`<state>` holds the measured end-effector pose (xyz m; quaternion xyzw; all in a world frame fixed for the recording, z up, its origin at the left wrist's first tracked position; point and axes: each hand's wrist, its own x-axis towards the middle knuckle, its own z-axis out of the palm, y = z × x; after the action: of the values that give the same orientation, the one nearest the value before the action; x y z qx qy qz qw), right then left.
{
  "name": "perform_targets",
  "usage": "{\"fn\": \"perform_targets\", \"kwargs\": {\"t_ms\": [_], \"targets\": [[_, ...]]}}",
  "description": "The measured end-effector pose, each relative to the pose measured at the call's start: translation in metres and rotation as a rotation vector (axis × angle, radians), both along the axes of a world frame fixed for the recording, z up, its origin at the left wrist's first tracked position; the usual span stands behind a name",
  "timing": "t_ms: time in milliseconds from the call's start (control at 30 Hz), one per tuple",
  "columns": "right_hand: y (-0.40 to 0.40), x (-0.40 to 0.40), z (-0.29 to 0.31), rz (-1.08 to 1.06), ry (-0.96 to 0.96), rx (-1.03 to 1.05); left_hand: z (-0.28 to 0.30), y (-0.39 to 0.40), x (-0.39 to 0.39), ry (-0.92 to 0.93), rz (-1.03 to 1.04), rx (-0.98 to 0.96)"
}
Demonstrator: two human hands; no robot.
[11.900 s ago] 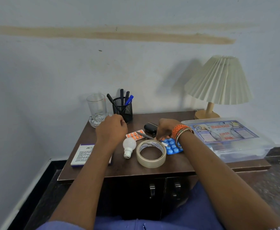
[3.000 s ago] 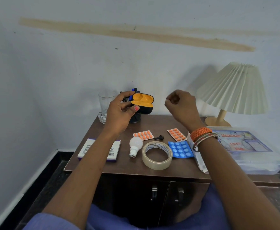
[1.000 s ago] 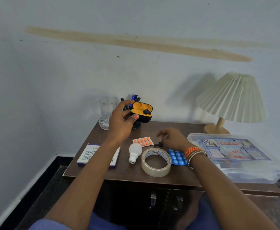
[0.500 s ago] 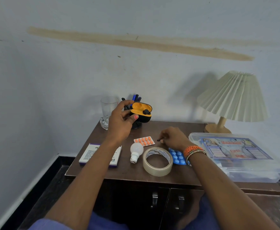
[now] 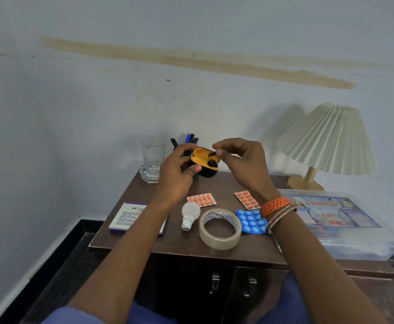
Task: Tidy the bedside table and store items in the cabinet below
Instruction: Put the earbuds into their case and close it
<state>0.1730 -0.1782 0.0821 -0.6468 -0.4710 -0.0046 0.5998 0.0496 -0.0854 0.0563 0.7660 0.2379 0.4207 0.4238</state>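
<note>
My left hand point(image 5: 176, 176) holds an open earbud case point(image 5: 206, 163), black outside and orange inside, above the back of the brown bedside table point(image 5: 175, 246). One black earbud sits in the case. My right hand point(image 5: 242, 164) pinches a second small black earbud point(image 5: 213, 154) at the case's open lid. On the table lie two orange pill strips point(image 5: 202, 199) point(image 5: 247, 199), a blue pill strip point(image 5: 251, 221), a white bulb point(image 5: 190, 215), a tape roll point(image 5: 220, 229) and a white box point(image 5: 130, 218). The cabinet doors point(image 5: 228, 288) below are shut.
A drinking glass point(image 5: 151, 159) and a pen holder point(image 5: 187, 142) stand at the back by the wall. A clear first-aid box point(image 5: 345, 228) fills the table's right side, with a pleated lamp point(image 5: 329, 141) behind it.
My right hand picked the loose earbud off the table and rose with it to the open case. The left hand kept holding the case in the same place.
</note>
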Motion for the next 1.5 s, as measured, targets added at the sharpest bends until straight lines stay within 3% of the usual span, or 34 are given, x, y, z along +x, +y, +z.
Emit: {"fn": "perform_targets", "kwargs": {"t_ms": [233, 600, 767, 900, 1000, 1167, 1300, 1367, 1500], "targets": [[0.002, -0.013, 0.0, 0.066, -0.128, -0.077, -0.004, -0.001, 0.002, 0.019, -0.057, 0.027], [0.007, -0.013, -0.004, -0.006, -0.183, -0.093, -0.003, -0.002, 0.002, -0.004, -0.094, 0.017], [0.006, -0.018, -0.003, -0.064, -0.321, -0.136, -0.004, -0.001, -0.001, -0.01, -0.073, 0.017], [0.007, -0.018, -0.005, -0.014, -0.32, -0.112, -0.003, 0.001, -0.004, -0.019, -0.051, 0.004], [0.008, -0.017, -0.008, -0.114, -0.293, -0.018, 0.0, 0.0, -0.005, -0.034, -0.035, -0.006], [0.006, -0.004, -0.006, -0.2, 0.037, 0.073, 0.003, -0.001, -0.005, -0.036, -0.03, -0.04], [0.006, 0.004, -0.004, 0.053, 0.7, -0.042, 0.003, 0.0, -0.004, -0.03, -0.044, -0.052], [0.004, 0.005, -0.002, 0.196, 0.931, -0.096, 0.002, -0.001, -0.003, -0.027, -0.055, -0.055], [0.002, 0.007, -0.005, 0.279, 0.953, -0.162, 0.002, -0.003, -0.001, -0.017, -0.073, -0.059]]}}
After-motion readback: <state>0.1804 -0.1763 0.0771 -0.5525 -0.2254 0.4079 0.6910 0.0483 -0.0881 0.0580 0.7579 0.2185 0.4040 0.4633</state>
